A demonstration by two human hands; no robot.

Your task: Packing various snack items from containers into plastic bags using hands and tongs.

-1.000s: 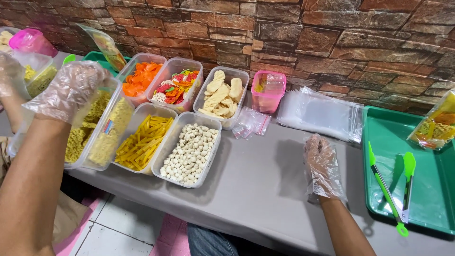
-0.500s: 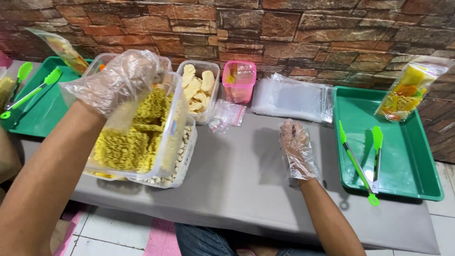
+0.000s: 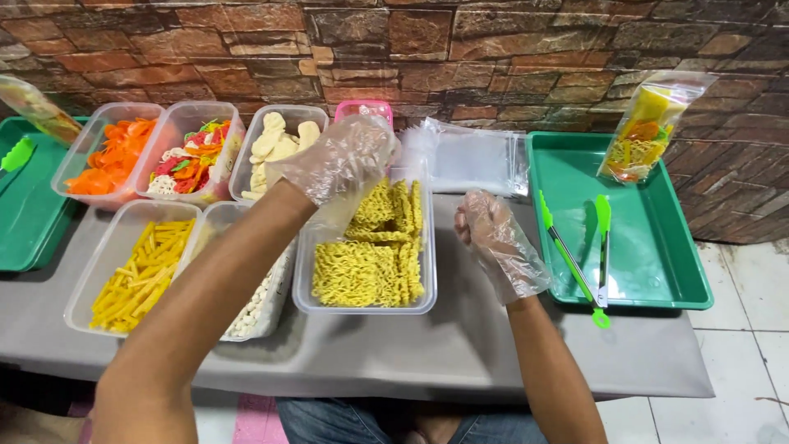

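We see pale yellow, wavy-textured noodle blocks (image 3: pixel 370 251) in a clear tub (image 3: pixel 364 306), on a grey tabletop (image 3: pixel 460 345). Both our left hand (image 3: pixel 341 164) and right hand (image 3: pixel 499 242) wear clear, glossy plastic gloves. Beside lie bright yellow sticks (image 3: pixel 140 275), orange chips (image 3: pixel 111 156), a red, green and white mix (image 3: pixel 191 164) and cream crackers (image 3: pixel 279 140). The green tray (image 3: pixel 657 263) carries lime-green tongs (image 3: pixel 583 255). The wall (image 3: pixel 493 57) is mottled brown and rust stone.
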